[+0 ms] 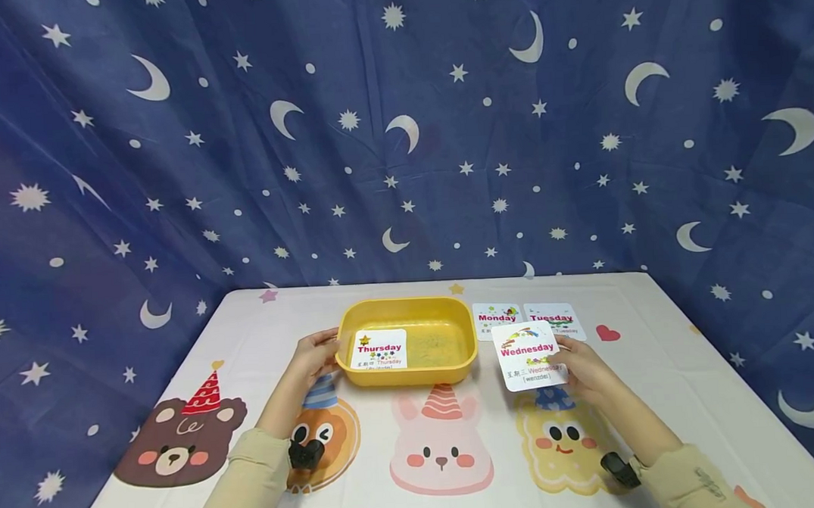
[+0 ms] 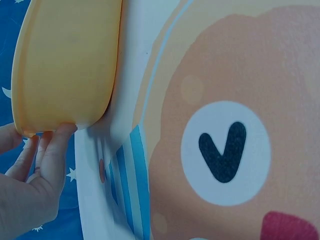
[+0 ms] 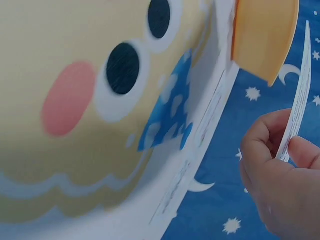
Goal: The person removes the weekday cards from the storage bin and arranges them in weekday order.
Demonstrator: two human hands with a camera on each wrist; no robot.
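A yellow plastic bin (image 1: pixel 445 343) stands on the table, and a white Thursday card (image 1: pixel 379 350) lies inside its left part. My left hand (image 1: pixel 316 355) holds the bin by its left end; in the left wrist view its fingertips press the bin's outer wall (image 2: pixel 70 65). To the right of the bin, my right hand (image 1: pixel 578 364) pinches a white Wednesday card (image 1: pixel 526 355) at its right edge, tilted above the tabletop. The right wrist view shows this card (image 3: pixel 298 95) almost edge-on between thumb and fingers. A Monday card (image 1: pixel 497 320) and a Tuesday card (image 1: pixel 556 317), partly covered, lie behind it.
The white tablecloth (image 1: pixel 511 461) carries printed cartoon figures and lettering. A dark blue curtain (image 1: pixel 404 193) with moons and stars hangs right behind the table. The two flat cards lie side by side along the bin's right side.
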